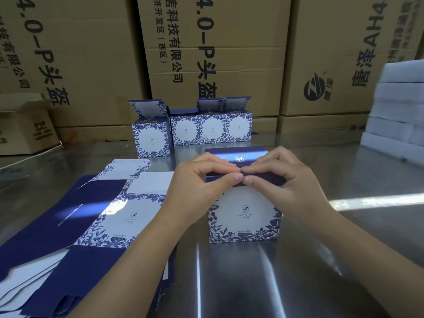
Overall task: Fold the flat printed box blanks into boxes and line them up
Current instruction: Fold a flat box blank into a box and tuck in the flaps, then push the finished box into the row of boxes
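Note:
A blue-and-white floral box stands upright on the steel table in front of me. My left hand and my right hand both pinch the front edge of its dark blue lid flap, thumbs and fingertips meeting at the middle. A pile of flat printed blanks lies to the left of the box. Several folded boxes with open top flaps stand in a row at the back, the leftmost one a little nearer to me.
Big brown cartons wall off the back of the steel table. A small open carton sits at the far left. White foam blocks are stacked at the right edge.

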Tool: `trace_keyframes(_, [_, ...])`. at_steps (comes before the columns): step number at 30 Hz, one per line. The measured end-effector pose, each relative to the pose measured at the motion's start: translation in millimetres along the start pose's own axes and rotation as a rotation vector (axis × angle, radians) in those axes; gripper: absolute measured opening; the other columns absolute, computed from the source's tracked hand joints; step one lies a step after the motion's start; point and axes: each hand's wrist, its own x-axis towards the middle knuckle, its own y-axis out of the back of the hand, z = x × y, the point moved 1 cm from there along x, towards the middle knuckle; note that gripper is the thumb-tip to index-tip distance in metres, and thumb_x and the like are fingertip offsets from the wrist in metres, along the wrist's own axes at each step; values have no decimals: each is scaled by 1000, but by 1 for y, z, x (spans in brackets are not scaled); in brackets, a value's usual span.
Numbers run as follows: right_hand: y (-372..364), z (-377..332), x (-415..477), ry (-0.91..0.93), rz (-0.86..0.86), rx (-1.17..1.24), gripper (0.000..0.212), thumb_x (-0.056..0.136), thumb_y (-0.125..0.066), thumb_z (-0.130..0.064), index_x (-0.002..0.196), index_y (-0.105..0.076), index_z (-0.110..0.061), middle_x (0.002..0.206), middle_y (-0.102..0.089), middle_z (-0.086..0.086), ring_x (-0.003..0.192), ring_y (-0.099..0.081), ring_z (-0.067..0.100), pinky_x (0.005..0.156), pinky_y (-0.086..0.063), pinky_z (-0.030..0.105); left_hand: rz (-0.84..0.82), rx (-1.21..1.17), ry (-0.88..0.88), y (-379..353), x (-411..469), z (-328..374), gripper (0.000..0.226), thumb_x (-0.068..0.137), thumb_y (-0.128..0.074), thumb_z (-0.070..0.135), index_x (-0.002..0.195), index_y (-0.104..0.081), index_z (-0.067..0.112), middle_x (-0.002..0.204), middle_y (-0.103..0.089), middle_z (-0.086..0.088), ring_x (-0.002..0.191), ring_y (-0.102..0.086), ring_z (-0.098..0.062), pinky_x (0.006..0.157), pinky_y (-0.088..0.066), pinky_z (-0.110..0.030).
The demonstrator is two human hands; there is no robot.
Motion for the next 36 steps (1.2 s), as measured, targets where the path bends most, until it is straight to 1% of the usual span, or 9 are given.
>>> trace_keyframes(3, [-2, 1, 0, -1, 2, -15, 12, 77, -70, -30, 89, -72, -32, 86, -60, -8, 91, -58, 13, 90, -44, 38, -1, 6, -14, 0, 0, -2, 9, 67, -75, 28, 76, -74, 28, 82, -71, 7, 84, -65, -2, 79, -46, -11])
trace_keyframes(8, [9, 10, 4, -68, -115, 8, 16, 84, -69, -23, 90, -71, -38, 96, -59, -14, 99, -56, 4, 88, -37, 11, -39, 34, -9, 6, 1, -9, 17, 70, -78, 21, 81, -73, 33, 94, -71, 15, 98, -63, -1, 90, -44, -15])
trace_keyframes(14, [15, 22, 6, -277, 53, 256, 15, 71, -76, -22, 74, -73, -36, 115, -55, -17, 102, -61, 3, 84, -50, 20, 84, 95, 75, 3, -8, -17, 33, 83, -67, 19, 84, -69, 52, 110, -48, 23, 116, -50, -2, 88, -46, -13])
trace_keyframes(17, [14, 27, 4, -310, 65, 193, 27, 80, -73, -16, 83, -72, -42, 121, -58, -16, 95, -64, 1, 81, -49, 15, 100, 143, 132, 4, -11, -18, 34, 90, -62, 17, 92, -67, 51, 115, -49, 17, 105, -55, 7, 83, -42, -5])
trace_keyframes(19, [14, 30, 2, -351, 42, 181, 28, 83, -70, -16, 92, -70, -43, 113, -64, -18, 89, -68, 5, 81, -55, 26, 128, 297, 170, 5, -12, -17, 24, 89, -63, 27, 104, -68, 45, 118, -51, 23, 98, -55, 14, 85, -41, -4])
trace_keyframes(25, [3, 42, 13, -350, 23, 4, 25, 89, -65, -21, 106, -68, -38, 82, -73, -16, 80, -68, 1, 79, -57, 30, -36, 705, 200, 28, 25, -11, 26, 86, -66, 32, 111, -71, 26, 79, -73, 5, 55, -54, 4, 55, -37, -6])
trace_keyframes(29, [-22, 66, 57, -337, 56, -84, 24, 91, -61, -24, 110, -63, -39, 89, -71, -13, 80, -66, 9, 80, -52, 24, -120, 820, 182, 45, 76, -26, 30, 86, -67, 29, 115, -68, 19, 110, -71, -1, 94, -66, -13, 81, -43, -17])
trace_keyframes(33, [-63, 101, 121, -332, 127, -89, 25, 91, -60, -30, 115, -64, -38, 85, -70, -14, 82, -67, 8, 72, -46, 10, -63, 798, 186, 69, 140, -62, 25, 85, -67, 19, 109, -72, 14, 109, -71, -3, 101, -64, -18, 84, -44, -22])
trace_keyframes(36, [-96, 131, 166, -302, 198, -91, 25, 93, -59, -25, 117, -64, -27, 93, -72, 0, 81, -67, 18, 83, -51, 28, -16, 860, 138, 85, 184, -97, 22, 85, -66, 14, 106, -72, 11, 107, -72, -7, 102, -64, -22, 89, -47, -30])
